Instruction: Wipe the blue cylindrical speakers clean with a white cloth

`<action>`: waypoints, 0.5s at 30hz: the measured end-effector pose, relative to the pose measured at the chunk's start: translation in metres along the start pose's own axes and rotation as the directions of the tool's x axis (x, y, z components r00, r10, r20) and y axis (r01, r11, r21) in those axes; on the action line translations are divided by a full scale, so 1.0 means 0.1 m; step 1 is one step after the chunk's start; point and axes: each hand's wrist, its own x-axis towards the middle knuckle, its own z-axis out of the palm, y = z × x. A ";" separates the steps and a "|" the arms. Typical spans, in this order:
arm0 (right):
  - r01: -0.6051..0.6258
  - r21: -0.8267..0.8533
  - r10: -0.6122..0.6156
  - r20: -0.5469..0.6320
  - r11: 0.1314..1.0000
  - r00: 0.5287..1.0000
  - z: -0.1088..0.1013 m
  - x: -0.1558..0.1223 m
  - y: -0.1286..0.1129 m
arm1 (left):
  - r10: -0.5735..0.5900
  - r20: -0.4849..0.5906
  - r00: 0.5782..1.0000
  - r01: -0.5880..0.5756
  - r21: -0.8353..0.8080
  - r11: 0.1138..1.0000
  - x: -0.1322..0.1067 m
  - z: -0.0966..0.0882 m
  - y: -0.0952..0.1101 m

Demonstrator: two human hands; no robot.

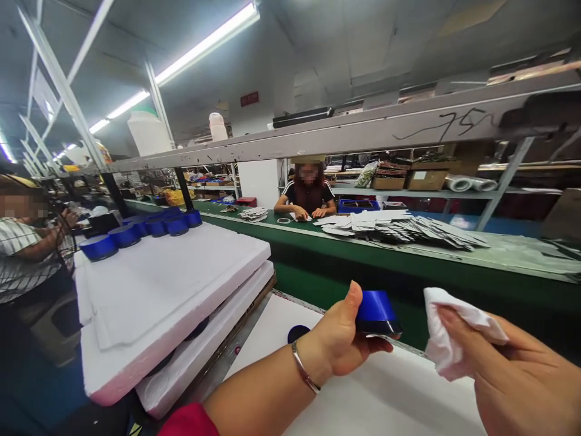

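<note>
My left hand grips a short blue cup-like piece with a shiny black rim, its dark rim facing down. Pinched in my right hand is a folded white cloth, held a little to the right of the blue piece and apart from it. Both hands are over a white work surface. Beside my left wrist lies a round dark blue piece, partly hidden by my forearm.
On my left, stacked white foam boards carry several blue round pieces. Beyond the green bench sits a co-worker, near a heap of flat white pieces. Another person is at far left. A shelf beam crosses overhead.
</note>
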 end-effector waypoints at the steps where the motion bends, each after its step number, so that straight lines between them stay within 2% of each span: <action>1: -0.026 0.039 0.025 0.026 0.999 0.999 0.00 -0.08 -0.05 | 0.016 0.004 1.000 -0.016 0.013 1.000 0.00 0.01 -0.03; 2: -0.012 0.074 0.007 0.062 0.997 0.998 0.02 -0.16 -0.08 | 0.044 0.013 0.999 -0.044 0.021 0.999 0.00 0.02 -0.07; 5: 0.183 0.104 -0.198 0.154 0.978 0.968 0.15 -0.34 -0.08 | 0.143 0.037 0.989 -0.143 -0.014 0.990 -0.02 0.05 -0.18; 6: 0.188 0.098 -0.202 0.160 0.977 0.966 0.19 -0.36 -0.06 | 0.166 0.027 0.986 -0.165 -0.038 0.986 -0.02 0.05 -0.22; 10: -0.028 0.075 0.016 0.156 0.997 0.988 0.30 -0.27 0.09 | 0.182 -0.056 0.982 -0.186 -0.081 0.979 -0.02 0.05 -0.29; 13: -0.064 0.086 0.050 0.160 0.994 0.986 0.34 -0.17 0.15 | 0.202 -0.074 0.977 -0.207 -0.060 0.977 -0.05 0.06 -0.29; 15: -0.094 0.103 0.078 0.149 0.990 0.986 0.37 -0.15 0.17 | 0.239 -0.049 0.970 -0.240 -0.027 0.970 -0.09 0.07 -0.26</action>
